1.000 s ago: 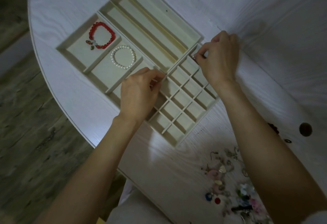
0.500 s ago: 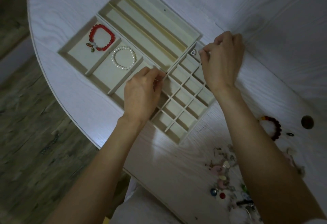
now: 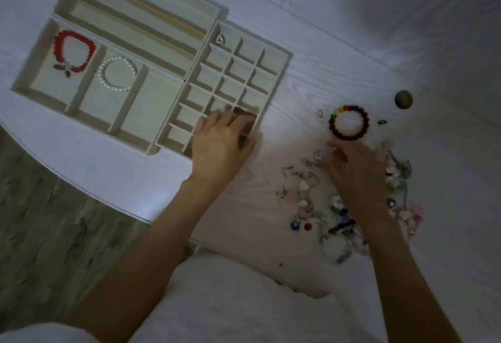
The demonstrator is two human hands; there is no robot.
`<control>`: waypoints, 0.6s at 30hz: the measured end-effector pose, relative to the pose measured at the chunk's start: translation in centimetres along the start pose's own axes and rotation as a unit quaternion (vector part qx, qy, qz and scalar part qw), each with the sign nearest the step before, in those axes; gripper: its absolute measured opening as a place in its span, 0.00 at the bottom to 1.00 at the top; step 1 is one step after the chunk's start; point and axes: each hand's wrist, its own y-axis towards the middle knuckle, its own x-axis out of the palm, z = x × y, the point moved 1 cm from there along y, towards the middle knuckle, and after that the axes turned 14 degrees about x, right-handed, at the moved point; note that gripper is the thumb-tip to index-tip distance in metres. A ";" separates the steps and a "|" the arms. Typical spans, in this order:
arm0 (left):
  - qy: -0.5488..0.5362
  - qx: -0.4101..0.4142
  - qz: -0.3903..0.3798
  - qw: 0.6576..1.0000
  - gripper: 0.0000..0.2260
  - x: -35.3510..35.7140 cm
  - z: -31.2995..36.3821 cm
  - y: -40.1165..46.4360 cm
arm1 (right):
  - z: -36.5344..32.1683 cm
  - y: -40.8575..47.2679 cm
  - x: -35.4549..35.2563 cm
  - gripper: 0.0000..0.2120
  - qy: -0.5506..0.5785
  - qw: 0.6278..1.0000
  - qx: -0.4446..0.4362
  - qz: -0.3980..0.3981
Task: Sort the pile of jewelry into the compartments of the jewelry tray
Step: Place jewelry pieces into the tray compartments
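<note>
Small triangular ring (image 3: 221, 39) now dropped in far-left small cell of jewelry tray (image 3: 282, 56). R hand (image 3: 352, 169) gone from tray to jewelry pile (image 3: 306, 191) near right, fingertips pinching at sth, grip unclear. L hand (image 3: 222, 142) resting relaxed on tray's near corner. Next piece pending.

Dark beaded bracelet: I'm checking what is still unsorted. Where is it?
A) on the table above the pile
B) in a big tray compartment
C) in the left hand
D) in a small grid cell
A: the dark beaded bracelet lies on the table, outside the jewelry tray.
</note>
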 end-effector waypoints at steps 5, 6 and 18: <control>0.017 0.001 0.002 1.000 0.13 0.0 0.4 -0.1 | -0.3 0.1 1.4 0.06 0.009 0.999 0.028 0.016; 0.016 0.000 0.006 1.000 0.13 0.0 0.4 0.0 | -0.1 0.4 1.3 0.05 0.019 0.999 0.033 0.016; -0.034 -0.018 0.015 0.999 0.12 -0.3 0.6 0.4 | -1.7 2.9 -0.4 0.06 0.141 0.988 0.028 -0.056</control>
